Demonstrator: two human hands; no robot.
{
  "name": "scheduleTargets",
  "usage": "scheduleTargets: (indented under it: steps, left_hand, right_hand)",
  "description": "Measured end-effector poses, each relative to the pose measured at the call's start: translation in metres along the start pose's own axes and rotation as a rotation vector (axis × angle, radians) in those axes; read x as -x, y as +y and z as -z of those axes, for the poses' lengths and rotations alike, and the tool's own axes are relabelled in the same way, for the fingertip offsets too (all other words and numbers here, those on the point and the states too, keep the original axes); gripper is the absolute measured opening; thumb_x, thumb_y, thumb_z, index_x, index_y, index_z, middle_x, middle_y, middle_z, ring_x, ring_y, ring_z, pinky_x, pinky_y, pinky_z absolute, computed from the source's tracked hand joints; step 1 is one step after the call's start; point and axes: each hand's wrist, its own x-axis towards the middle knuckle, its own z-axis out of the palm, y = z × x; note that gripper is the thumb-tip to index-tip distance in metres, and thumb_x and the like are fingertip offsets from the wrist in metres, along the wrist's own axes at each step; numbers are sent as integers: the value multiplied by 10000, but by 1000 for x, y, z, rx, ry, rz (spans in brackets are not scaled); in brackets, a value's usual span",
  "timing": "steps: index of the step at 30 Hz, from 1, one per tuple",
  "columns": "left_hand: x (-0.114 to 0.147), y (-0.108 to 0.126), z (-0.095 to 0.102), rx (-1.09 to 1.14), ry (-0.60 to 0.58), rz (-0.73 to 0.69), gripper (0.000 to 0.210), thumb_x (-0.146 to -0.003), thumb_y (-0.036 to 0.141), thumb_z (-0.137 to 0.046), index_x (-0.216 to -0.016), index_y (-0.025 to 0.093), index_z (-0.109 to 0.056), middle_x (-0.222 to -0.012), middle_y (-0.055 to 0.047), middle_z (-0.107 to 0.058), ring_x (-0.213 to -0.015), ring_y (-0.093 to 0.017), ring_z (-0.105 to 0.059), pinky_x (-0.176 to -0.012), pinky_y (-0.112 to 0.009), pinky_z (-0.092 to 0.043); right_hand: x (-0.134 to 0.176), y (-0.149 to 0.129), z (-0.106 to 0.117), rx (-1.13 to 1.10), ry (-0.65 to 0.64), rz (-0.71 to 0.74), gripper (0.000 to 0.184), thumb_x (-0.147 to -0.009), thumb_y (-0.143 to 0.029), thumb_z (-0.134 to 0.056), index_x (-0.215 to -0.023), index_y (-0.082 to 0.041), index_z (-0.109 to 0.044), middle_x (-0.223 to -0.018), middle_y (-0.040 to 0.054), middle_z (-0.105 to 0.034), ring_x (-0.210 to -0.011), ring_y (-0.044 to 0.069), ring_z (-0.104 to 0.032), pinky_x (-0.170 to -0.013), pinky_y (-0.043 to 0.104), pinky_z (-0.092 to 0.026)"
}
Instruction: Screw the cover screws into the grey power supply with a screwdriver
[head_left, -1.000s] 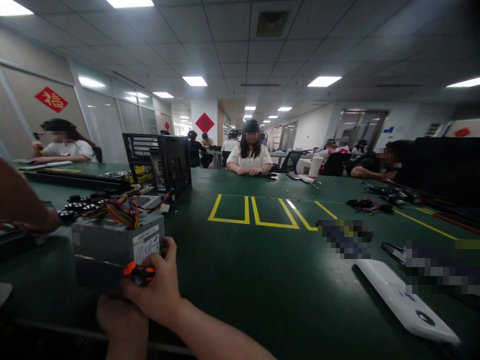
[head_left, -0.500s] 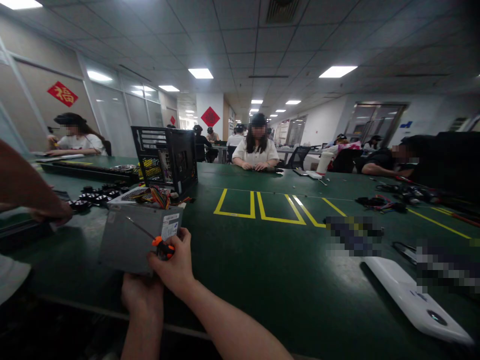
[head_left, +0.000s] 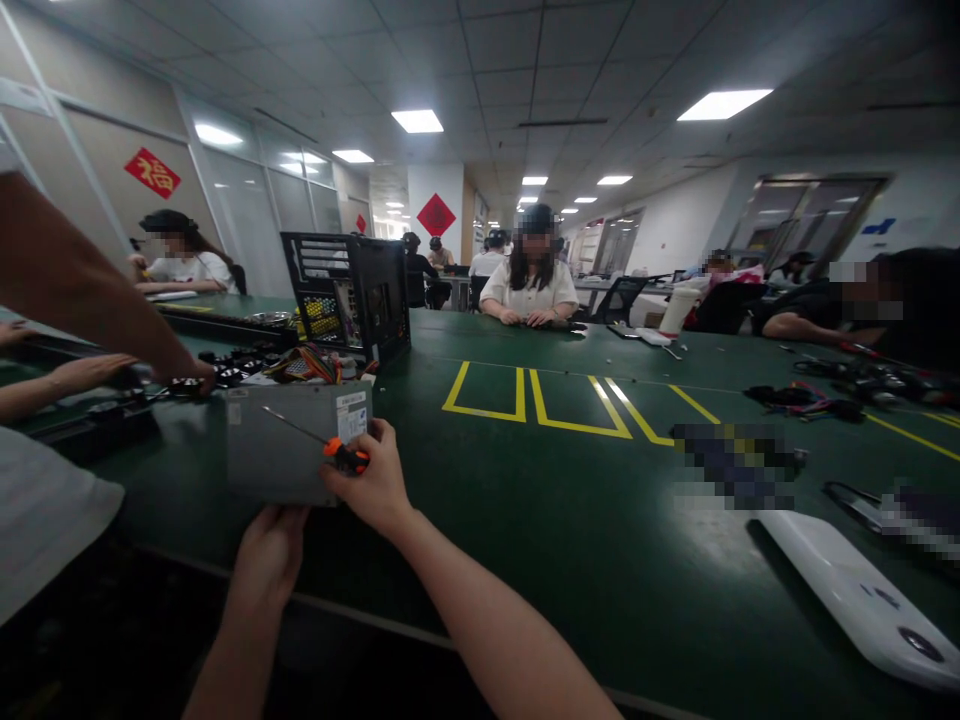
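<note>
A grey metal power supply unit [head_left: 281,450] stands tilted at the near left of the table, a bundle of coloured cables [head_left: 311,365] on top. Under its lower edge, my left hand [head_left: 270,555] supports it, the fingertips hidden beneath. My right hand [head_left: 379,480] is closed around an orange-and-black screwdriver [head_left: 346,455] while also touching the unit's right side. The screwdriver's shaft points up and left across the unit's grey face. Behind the unit, a black computer case [head_left: 349,295] stands upright.
On the left, a co-worker's arm [head_left: 97,280] reaches over black parts near the unit. Yellow tape marks [head_left: 487,412] lie on the green table [head_left: 525,530]. To the right are a white device [head_left: 847,590] and dark cables [head_left: 806,405]. A person [head_left: 529,280] sits opposite.
The view has shifted. The power supply unit now faces me more squarely, with my left hand lower beneath it. The co-worker's arm has reached further right, and another hand shows beside it.
</note>
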Motion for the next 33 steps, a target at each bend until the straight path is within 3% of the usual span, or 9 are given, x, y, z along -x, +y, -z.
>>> scheduleTargets:
  steps: [3,5,9,11,14,18,22,28,33]
  left_hand:
    - [-3,12,13,-275,-39,128,153,-618,173,-581,-767,155,-610,-742,-12,-606,-647,-107,-526,-626,-218,-427]
    - [-6,21,24,-543,-95,122,171,-651,275,-572,-775,167,-619,-720,-17,-602,-611,-123,-508,-568,-225,-404]
    - [-12,32,46,-1040,-137,-145,244,-726,325,-449,-824,218,-644,-778,-30,-639,-792,-210,-567,-740,-305,-415]
    - [-13,33,52,-1187,-150,-220,294,-753,341,-394,-875,231,-638,-928,-29,-649,-934,-233,-559,-831,-327,-394]
    - [-11,30,54,-1307,-237,-291,361,-773,392,-354,-931,208,-622,-1018,-44,-629,-988,-234,-547,-863,-333,-393]
    - [-8,22,45,-1402,-374,-426,427,-791,421,-332,-1004,157,-591,-978,-79,-618,-943,-230,-548,-860,-346,-395]
    - [-3,15,24,-1401,-464,-470,436,-812,415,-320,-1049,152,-574,-974,-83,-604,-929,-223,-540,-851,-347,-396]
    - [5,1,-20,-1399,-638,-500,353,-787,420,-433,-993,183,-592,-918,-68,-617,-861,-222,-565,-784,-330,-421]
    - [2,-13,-39,-1423,-615,-507,186,-789,273,-447,-794,184,-609,-877,-64,-640,-899,-212,-571,-796,-299,-403]
  right_hand:
    - [-3,1,1,12,-11,2,205,-572,-295,-678,-633,-166,-530,-1163,61,-394,-1043,173,-464,-875,270,-390]
    - [-4,1,2,15,-13,-8,212,-574,-309,-679,-631,-166,-534,-1161,62,-396,-1040,171,-466,-873,268,-391]
    - [-6,4,3,7,-23,-63,216,-577,-328,-682,-671,-174,-562,-1142,59,-411,-1012,165,-483,-861,266,-399]
    - [-8,5,4,-1,-8,-106,214,-568,-330,-687,-654,-177,-565,-1122,58,-425,-996,166,-490,-861,266,-397]
    - [-12,7,3,-43,50,-189,224,-534,-323,-701,-583,-172,-542,-1065,58,-458,-981,176,-485,-880,274,-373]
    - [-17,15,4,-128,110,-281,259,-521,-350,-692,-544,-167,-510,-831,21,-510,-817,149,-494,-773,261,-402]
    - [-20,22,5,-195,99,-312,284,-601,-414,-613,-559,-174,-468,-547,-51,-411,-528,81,-394,-509,208,-357]
    - [-21,25,5,-253,101,-315,329,-588,-420,-623,-533,-179,-406,-504,-70,-362,-480,58,-325,-449,192,-285]
    - [-22,24,5,-275,102,-340,313,-594,-399,-615,-528,-183,-398,-495,-72,-350,-464,57,-316,-436,191,-286]
